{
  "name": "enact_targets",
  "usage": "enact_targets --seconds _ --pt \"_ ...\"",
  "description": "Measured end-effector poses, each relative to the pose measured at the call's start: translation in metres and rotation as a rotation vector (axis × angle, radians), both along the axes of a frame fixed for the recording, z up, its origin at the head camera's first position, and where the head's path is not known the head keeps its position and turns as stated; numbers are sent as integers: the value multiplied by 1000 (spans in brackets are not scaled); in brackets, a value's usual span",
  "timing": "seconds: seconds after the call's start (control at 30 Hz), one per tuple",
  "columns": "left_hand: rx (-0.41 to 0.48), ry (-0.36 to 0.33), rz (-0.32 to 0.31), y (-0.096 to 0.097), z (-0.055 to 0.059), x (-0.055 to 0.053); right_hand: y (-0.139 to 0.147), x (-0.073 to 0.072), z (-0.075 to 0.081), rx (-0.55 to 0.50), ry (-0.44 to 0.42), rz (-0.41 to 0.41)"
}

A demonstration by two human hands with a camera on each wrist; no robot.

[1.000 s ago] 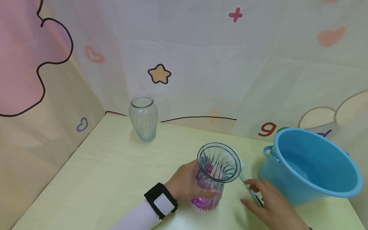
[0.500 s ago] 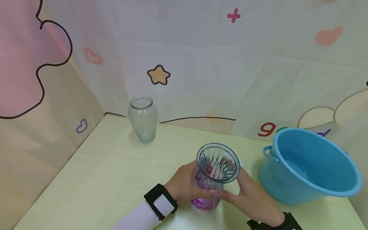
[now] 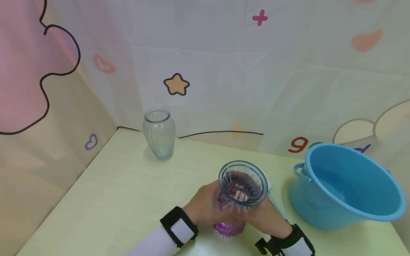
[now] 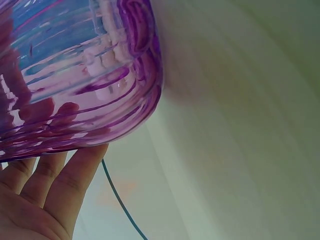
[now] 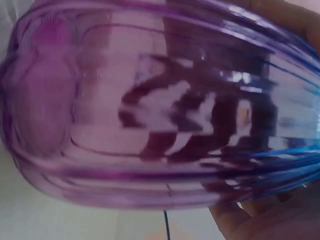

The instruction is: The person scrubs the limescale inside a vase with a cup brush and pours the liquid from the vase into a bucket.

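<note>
A ribbed glass vase, purple at the base and bluish toward its wide rim, stands in front of me with its mouth tilted my way. My left hand grips its left side. From the right, my right hand holds the upper body, its fingers partly seen through the glass. In the left wrist view, fingers lie against the vase's wall. The right wrist view is filled by the purple glass, with fingers around its bluish end. Behind the right hand lies a thin light-blue stick with a whitish end, mostly hidden.
A clear ribbed glass vase stands at the back left of the pale table. To the right is a light-blue bucket with a side handle. A printed cloth hangs behind the table.
My right hand has moved left from beside the thin stick to the coloured vase and now holds it too. The left hand keeps its grip; the vase has barely moved.
</note>
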State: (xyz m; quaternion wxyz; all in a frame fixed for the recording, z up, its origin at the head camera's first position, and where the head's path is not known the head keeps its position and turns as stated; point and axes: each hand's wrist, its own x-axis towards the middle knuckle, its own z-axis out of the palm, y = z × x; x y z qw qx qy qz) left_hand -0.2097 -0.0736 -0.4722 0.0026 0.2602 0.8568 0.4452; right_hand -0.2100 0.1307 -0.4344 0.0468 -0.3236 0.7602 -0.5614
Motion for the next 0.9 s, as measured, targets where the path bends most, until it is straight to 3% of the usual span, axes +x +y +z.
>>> enact_targets --seconds 0.37,0.9 --pt "10 23 19 3 -5 -1 2 3 -2 2 -113 20" --pt "21 34 21 8 -5 2 5 2 -3 23 -80 10"
